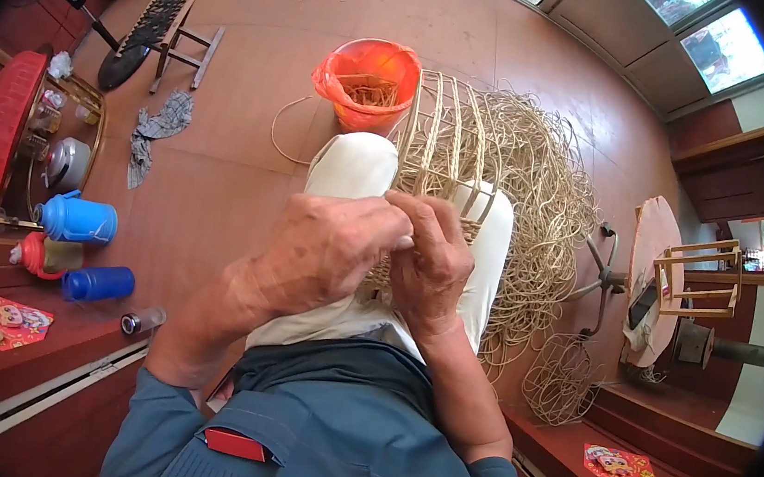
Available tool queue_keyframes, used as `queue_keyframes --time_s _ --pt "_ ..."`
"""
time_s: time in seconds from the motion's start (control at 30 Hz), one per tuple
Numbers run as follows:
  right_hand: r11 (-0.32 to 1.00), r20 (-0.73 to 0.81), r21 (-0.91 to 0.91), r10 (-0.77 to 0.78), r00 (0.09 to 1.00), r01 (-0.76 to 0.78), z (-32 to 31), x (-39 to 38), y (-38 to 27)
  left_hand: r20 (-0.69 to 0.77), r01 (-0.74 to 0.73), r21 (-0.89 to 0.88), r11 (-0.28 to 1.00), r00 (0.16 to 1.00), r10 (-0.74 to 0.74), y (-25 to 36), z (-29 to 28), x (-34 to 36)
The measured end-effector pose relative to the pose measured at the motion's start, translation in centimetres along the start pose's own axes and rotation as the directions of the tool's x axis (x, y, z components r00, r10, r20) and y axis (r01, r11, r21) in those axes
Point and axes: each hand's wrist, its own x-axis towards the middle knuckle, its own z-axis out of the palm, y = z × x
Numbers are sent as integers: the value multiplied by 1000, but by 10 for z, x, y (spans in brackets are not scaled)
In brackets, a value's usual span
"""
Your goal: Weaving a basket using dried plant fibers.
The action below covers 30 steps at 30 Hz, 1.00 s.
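While the person sits with knees drawn together in pale trousers, a half-woven basket frame of light cane rests across the lap, its upright ribs leaning away from the body toward the floor. Both hands meet at the near rim of the frame. Left hand is curled over the rim, fingers closed against the weave; right hand presses just beside it, fingers pinched shut on a thin cane strand at the same spot. The two hands touch each other, and the exact strand between the fingertips is too small to make out.

Behind and to the right of the frame lies a large loose heap of cane strands on the reddish-brown floor. An orange bucket, lined with an orange bag and holding coiled cane, stands just beyond the knees, touching the frame's far end in the view. A small coil of cane lies near the person's right side.

To the left stand a blue jug, a blue bottle and a red flask, close together. Farther off are a small wooden stool and a grey rag. At far right a wooden frame sits beside a round board.
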Motion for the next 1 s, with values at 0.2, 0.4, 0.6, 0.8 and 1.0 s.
queue_keyframes --time_s 0.2,0.4,0.6,0.8,1.0 --pt "998 -170 49 53 984 -46 -9 8 15 185 349 -812 467 914 -363 -13 -3 4" --pt "962 -54 139 244 968 -234 -31 19 11 -373 24 43 999 928 -7 -36 50 7" --pt "979 -71 150 153 986 -142 -28 34 2 -347 77 409 909 935 77 -25 61 14" --pt "950 -48 270 177 983 -158 -13 39 8 -366 201 447 872 930 -27 -13 73 17" --pt "999 -54 -49 10 999 -12 -26 26 10 -328 281 85 956 914 -240 -7 70 15"
